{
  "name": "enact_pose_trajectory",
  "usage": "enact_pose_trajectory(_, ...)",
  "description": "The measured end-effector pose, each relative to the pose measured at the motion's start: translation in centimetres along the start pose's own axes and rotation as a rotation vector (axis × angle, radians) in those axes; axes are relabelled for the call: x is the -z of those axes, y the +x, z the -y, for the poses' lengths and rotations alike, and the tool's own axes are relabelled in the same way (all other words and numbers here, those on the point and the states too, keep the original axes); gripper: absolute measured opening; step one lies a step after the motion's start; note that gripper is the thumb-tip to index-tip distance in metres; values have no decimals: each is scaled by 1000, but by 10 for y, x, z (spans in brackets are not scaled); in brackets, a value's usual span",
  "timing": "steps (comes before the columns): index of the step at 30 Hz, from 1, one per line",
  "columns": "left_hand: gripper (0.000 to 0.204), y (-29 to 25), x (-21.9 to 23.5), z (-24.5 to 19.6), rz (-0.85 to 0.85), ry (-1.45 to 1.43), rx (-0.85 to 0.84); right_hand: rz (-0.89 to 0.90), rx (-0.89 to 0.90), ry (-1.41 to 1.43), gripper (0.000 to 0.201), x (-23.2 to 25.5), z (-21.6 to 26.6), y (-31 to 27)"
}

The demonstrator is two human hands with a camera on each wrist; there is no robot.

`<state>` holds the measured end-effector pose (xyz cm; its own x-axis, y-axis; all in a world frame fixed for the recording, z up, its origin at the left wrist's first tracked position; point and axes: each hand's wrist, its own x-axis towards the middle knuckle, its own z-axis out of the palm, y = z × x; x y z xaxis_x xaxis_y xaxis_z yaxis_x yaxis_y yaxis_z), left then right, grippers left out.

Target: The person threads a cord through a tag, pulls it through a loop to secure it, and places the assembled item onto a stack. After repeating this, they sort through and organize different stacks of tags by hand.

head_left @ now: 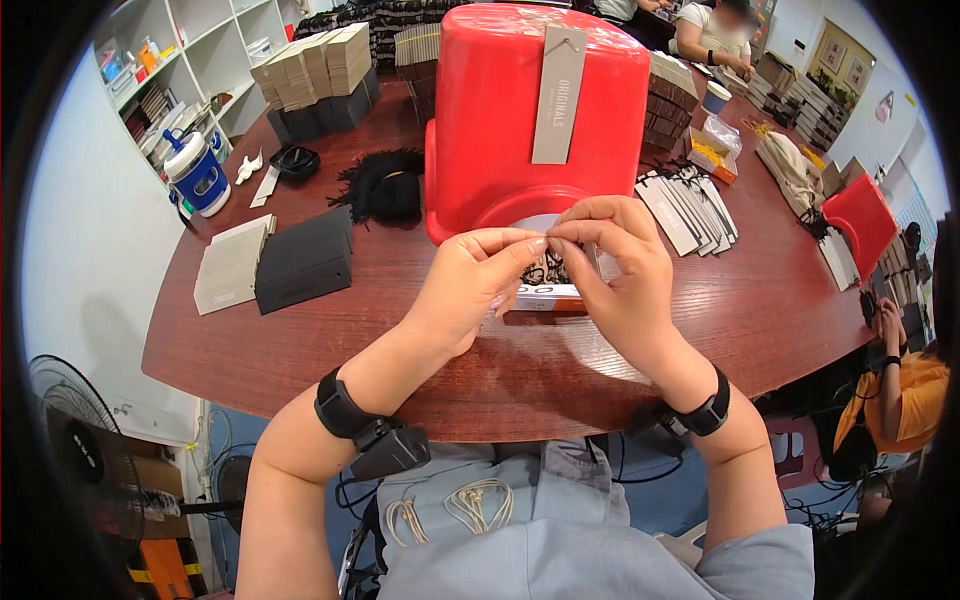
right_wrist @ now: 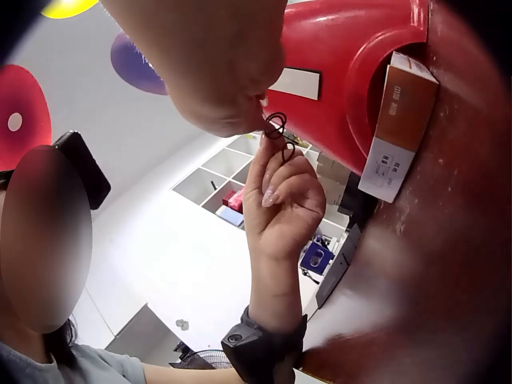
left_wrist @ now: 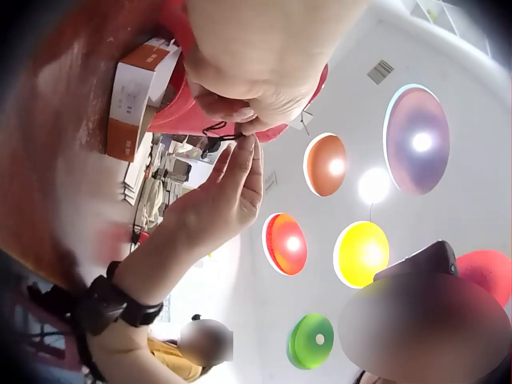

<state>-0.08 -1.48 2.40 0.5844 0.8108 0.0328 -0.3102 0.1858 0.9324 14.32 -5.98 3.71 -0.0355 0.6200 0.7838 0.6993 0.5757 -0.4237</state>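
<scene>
A thin black cord (right_wrist: 276,126) with small loops is pinched between the fingertips of both hands, which meet above the table. In the head view the left hand (head_left: 468,280) comes from the left and the right hand (head_left: 625,265) from the right. The cord (left_wrist: 216,130) also shows in the left wrist view. Just behind the hands stands a small box (head_left: 545,298) holding black cord pieces, partly hidden by the fingers. Over it rises a red plastic bin (head_left: 490,120) with a grey tag (head_left: 560,95) reading ORIGINALS on its side.
Grey cards (head_left: 232,265) and black cards (head_left: 305,260) lie at the left, with a black cord bundle (head_left: 385,187) behind them. Loose tags (head_left: 690,210) lie right of the bin. A blue-and-white jug (head_left: 197,175) stands far left. Pale cords (head_left: 480,505) rest on the lap.
</scene>
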Motion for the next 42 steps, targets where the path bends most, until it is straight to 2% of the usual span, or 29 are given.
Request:
enact_pose_trajectory(2,16,-1,0,-2,40,-182,79,-34,39,-28,12,-2,0,0)
enact_pose_trajectory(10,16,-2,5,-2,93,-313,124,-75,303,-158,17,-3,-4,0)
enact_pose_trajectory(14,11,-3,1,-6,41,-273,112,-1,244,-71,18,6,2,4)
enact_pose_trajectory(16,11,-5,-1,-9,23,-241,96,-44,-119,261,14,5,-3,3)
enact_pose_trajectory(17,11,-5,-2,-9,4,-210,80,-43,-120,260,14,7,-4,4)
enact_pose_trajectory(19,12,-5,-2,-8,-7,-180,76,156,-627,787,18,10,-5,7)
enact_pose_trajectory(21,12,-4,0,-8,-19,-148,68,190,-641,808,21,8,-11,5)
enact_pose_trajectory(23,19,-4,4,-6,36,-118,30,299,-703,947,21,7,-14,4)
enact_pose_trajectory(27,18,-4,4,-5,54,-76,-16,350,-765,1029,20,10,-17,1)
enact_pose_trajectory(29,16,-5,1,-4,-52,174,-226,390,-822,1072,19,11,-18,0)
enact_pose_trajectory(33,15,-5,1,-3,-89,354,-347,376,-816,1036,19,14,-14,1)
enact_pose_trajectory(35,15,-2,2,1,-72,476,-498,385,-789,1055,19,15,-13,1)
enact_pose_trajectory(38,14,-3,0,2,-95,449,-512,333,-858,1117,18,14,-15,0)
enact_pose_trajectory(42,14,-2,-1,3,-77,456,-517,351,-844,1133,16,14,-19,0)
